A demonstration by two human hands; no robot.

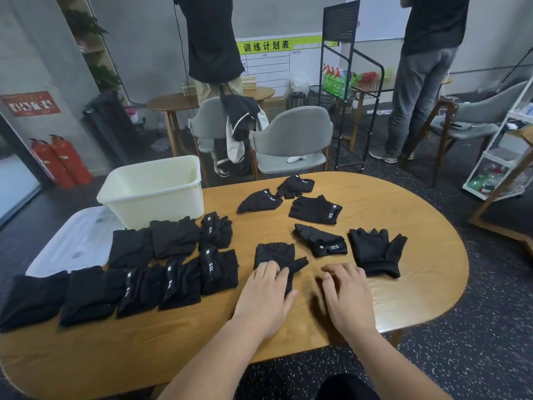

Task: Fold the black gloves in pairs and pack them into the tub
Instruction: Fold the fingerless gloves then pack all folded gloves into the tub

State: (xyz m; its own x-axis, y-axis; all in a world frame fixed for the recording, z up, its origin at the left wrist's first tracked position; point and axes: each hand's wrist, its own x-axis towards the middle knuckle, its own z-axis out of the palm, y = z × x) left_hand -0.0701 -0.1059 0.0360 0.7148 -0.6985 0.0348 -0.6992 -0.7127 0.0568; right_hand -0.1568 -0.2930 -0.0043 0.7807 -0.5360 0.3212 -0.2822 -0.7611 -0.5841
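Black glove (pixel 274 251) part-hidden under left hand (pixel 266 295), fingers flat; right hand (pixel 346 295) blurred, fingers loosely bent, empty.

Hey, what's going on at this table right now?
A person is working through black gloves at a wooden table. The left hand presses on a flat glove. The right hand hovers beside it, fingers loosely curled, holding nothing. Folded pairs lie in rows to the left, and several loose gloves lie farther out. No gloves show inside the tub.
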